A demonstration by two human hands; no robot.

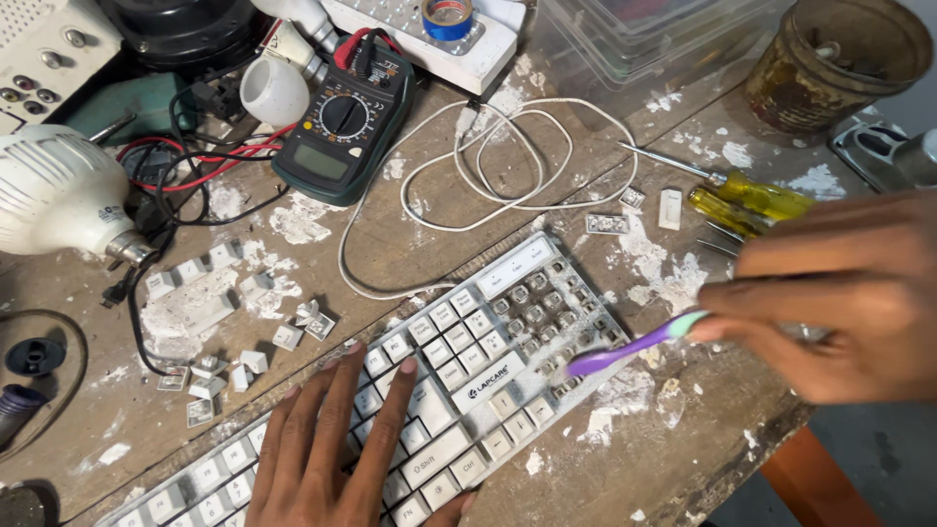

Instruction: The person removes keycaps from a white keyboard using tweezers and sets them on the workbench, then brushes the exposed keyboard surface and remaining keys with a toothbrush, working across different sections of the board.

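A white keyboard [459,381] lies diagonally across a worn wooden bench; several keycaps are off at its far right end, baring the switches [547,312]. My left hand [332,449] rests flat on the keys, fingers spread. My right hand [839,293], blurred, grips a purple toothbrush [630,346] whose head touches the keyboard's right edge near the bare switches. Loose white keycaps [244,361] lie scattered left of the keyboard.
A green multimeter [342,127] with red and black leads sits at the back, beside white bulbs [59,190]. A white cable [498,166] coils mid-bench. Yellow-handled screwdrivers [752,200], a rusty tin [839,59], clear plastic boxes [634,39] and blue tape [447,18] stand behind.
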